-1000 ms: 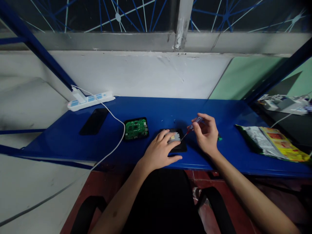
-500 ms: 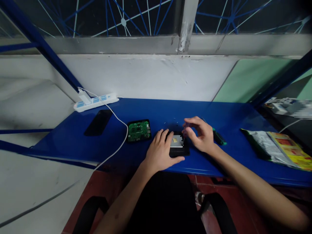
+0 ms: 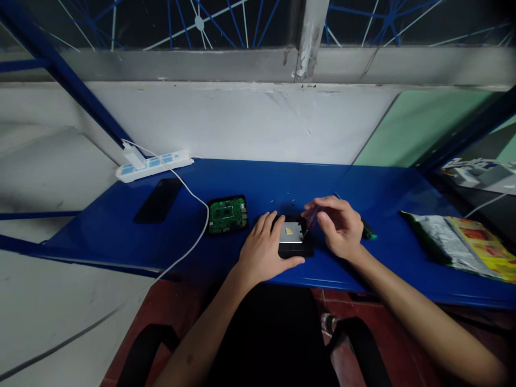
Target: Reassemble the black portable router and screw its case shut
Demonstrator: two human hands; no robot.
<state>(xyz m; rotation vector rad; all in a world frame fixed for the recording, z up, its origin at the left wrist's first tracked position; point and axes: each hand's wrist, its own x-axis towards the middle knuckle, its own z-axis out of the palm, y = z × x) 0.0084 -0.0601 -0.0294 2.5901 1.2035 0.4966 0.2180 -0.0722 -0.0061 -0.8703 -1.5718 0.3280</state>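
Observation:
A black plastic case (image 3: pixel 296 251) with a silver metal plate (image 3: pixel 291 238) inside lies on the blue table. My left hand (image 3: pixel 264 247) grips its left side, fingers over the far part and thumb along the near edge. In my right hand (image 3: pixel 341 226) is a small screwdriver (image 3: pixel 312 219) with a see-through purplish handle, pinched between thumb and fingers. Its tip points down at the right end of the metal plate; whether it sits in a screw is too small to tell. Left of the case rests a green circuit board (image 3: pixel 228 215) in a black shell.
Behind my right hand lies a green-and-black screwdriver (image 3: pixel 368 231), partly hidden. Small screws or bits are scattered beyond the case. A black phone (image 3: pixel 159 200), a white power strip (image 3: pixel 155 165) and its cable (image 3: pixel 189 248) are left; a foil packet (image 3: pixel 463 244) lies right.
My right hand has shifted slightly right and the screwdriver leans more, showing more of its length. My left hand keeps its hold on the case. The view has moved a little.

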